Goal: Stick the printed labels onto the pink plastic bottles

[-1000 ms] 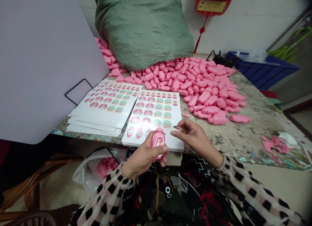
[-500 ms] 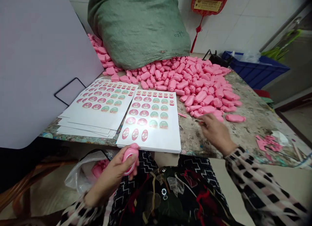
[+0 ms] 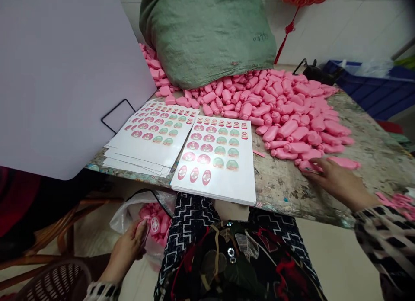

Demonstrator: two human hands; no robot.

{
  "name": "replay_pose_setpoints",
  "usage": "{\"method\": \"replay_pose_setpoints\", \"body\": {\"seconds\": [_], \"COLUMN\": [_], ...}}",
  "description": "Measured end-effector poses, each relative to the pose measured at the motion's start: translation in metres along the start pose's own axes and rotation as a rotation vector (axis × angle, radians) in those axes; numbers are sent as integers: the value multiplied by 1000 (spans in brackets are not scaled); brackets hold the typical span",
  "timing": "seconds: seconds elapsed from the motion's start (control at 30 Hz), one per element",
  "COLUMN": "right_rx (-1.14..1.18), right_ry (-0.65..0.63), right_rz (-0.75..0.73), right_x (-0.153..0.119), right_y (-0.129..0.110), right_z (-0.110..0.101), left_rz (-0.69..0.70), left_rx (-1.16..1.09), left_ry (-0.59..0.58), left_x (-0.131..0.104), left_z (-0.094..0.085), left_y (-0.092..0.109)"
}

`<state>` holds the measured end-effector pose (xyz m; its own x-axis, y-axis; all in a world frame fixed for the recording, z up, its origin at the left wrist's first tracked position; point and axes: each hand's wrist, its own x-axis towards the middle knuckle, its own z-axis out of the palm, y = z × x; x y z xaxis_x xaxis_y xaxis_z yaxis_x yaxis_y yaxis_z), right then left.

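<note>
My left hand (image 3: 127,245) is low at the left, its fingers curled, by the mouth of a clear plastic bag (image 3: 121,219). Some pink shows at its thumb, but what it holds is hidden. Inside the bag are pink bottles (image 3: 162,229), one bearing an oval sticker (image 3: 154,224). On the table, my right hand (image 3: 333,180) closes its thumb and fingers on a small pink bottle (image 3: 304,164) at the pile's front edge. A small dark, shiny tip shows between those fingers; its kind is unclear. Sticker sheets (image 3: 223,186) lie stacked at the table's front edge.
A large pile of pink bottles (image 3: 285,106) covers the table's back, beneath a green sack (image 3: 207,37). More sticker sheets (image 3: 142,156) lie left, beside a pale panel (image 3: 65,76). A blue crate (image 3: 372,91) stands back right; pink scraps (image 3: 395,203) lie at the right edge.
My left hand has gone down and left from the sheets to the bag, with the stickered bottle no longer plainly in it. My right hand has reached a bottle at the pile. The view has shifted.
</note>
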<state>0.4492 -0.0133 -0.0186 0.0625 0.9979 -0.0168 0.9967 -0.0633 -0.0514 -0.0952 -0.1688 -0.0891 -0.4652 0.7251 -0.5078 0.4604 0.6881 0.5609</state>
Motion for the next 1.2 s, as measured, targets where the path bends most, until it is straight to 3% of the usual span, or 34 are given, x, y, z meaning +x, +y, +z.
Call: {"method": "replay_pose_setpoints", "body": {"seconds": [0.1,0.2,0.3,0.43,0.5,0.57,0.67,0.77,0.83,0.93,1.03,1.1,1.2], "right_rx": [116,303,671,1124,1158,1109,1019,862,716,508,350,288,241], "right_ry": [-54,-32,17,-329,-315,-306,-290,-213,-160,-80,-19,-12,-13], "right_rz": [83,142,128,-86,-141,-258,-398,-402,-415,-417,-394,-381,-369], "right_x": [-4,-13,-28,-55,-68,-78,-79,-64,-50,-35,-29,-28,-27], "right_y": [3,-18,-76,-185,-226,-248,-249,-235,-229,-232,-242,-248,-251], "right_z": [-2,-8,-11,-10,-9,-10,-12,-7,-2,4,6,7,9], "left_rz": [145,234,309,328,316,251,118,57,107,331,549,635,753], "left_rx": [217,130,-176,-653,-931,-1144,-1259,-1175,-1068,-738,-213,69,331], "left_ry": [106,73,-147,-499,-649,-758,-804,-714,-603,-332,-22,73,123], "left_x": [5,-6,-30,-62,-71,-75,-71,-61,-54,-45,-39,-37,-34], "left_z": [-9,-14,-1,38,56,66,64,51,42,31,25,23,26], "left_y": [2,28,72,132,152,162,160,147,140,139,147,153,161]}}
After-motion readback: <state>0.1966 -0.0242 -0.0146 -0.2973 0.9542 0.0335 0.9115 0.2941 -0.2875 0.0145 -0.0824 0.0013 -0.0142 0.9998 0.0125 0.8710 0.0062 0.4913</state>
